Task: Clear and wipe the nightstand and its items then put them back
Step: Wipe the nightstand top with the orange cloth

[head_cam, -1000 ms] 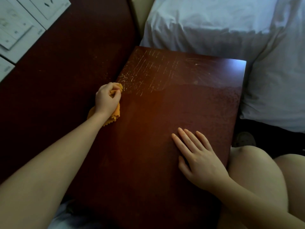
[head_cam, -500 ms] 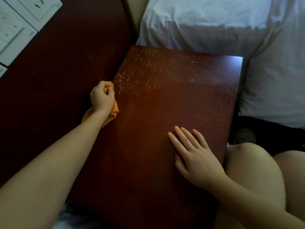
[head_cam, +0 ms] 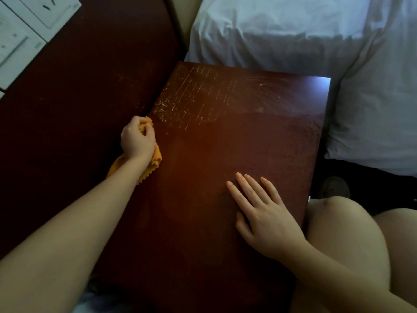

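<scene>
The brown nightstand [head_cam: 225, 177] is sitting beside the white bed [head_cam: 293, 37]. Your right hand [head_cam: 264, 213] is lying flat on top, fingers straight. Your left hand [head_cam: 137, 138] is squeezing the orange cloth [head_cam: 155, 154] at its left edge.

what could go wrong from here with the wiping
The left hand grips the orange cloth bunched at the left edge of the nightstand, so little fabric may meet the top and the pale streaks at the far corner could get missed. The right hand rests flat on the top and may leave fresh smudges.
</scene>
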